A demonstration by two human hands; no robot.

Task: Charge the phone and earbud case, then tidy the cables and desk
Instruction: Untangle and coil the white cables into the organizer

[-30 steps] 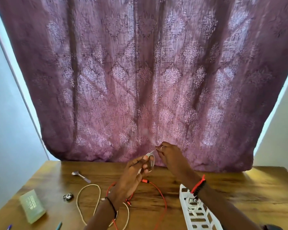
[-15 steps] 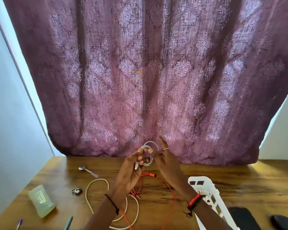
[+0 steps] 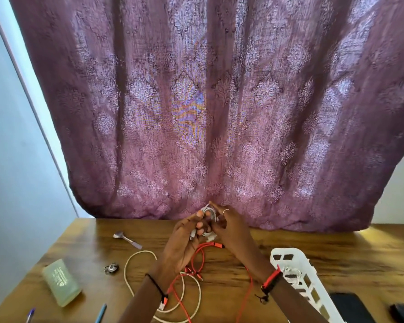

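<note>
Purple damask-patterned curtain (image 3: 219, 113); brown wood-grain desk (image 3: 336, 252); red cable (image 3: 250, 290); white basket (image 3: 299, 273); pale green case (image 3: 61, 285).

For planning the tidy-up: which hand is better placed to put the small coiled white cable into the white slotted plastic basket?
Right, probably. The right hand grips the small coiled white cable, and the white slotted plastic basket lies on that same side. The left hand holds it too but would cross over.
</note>
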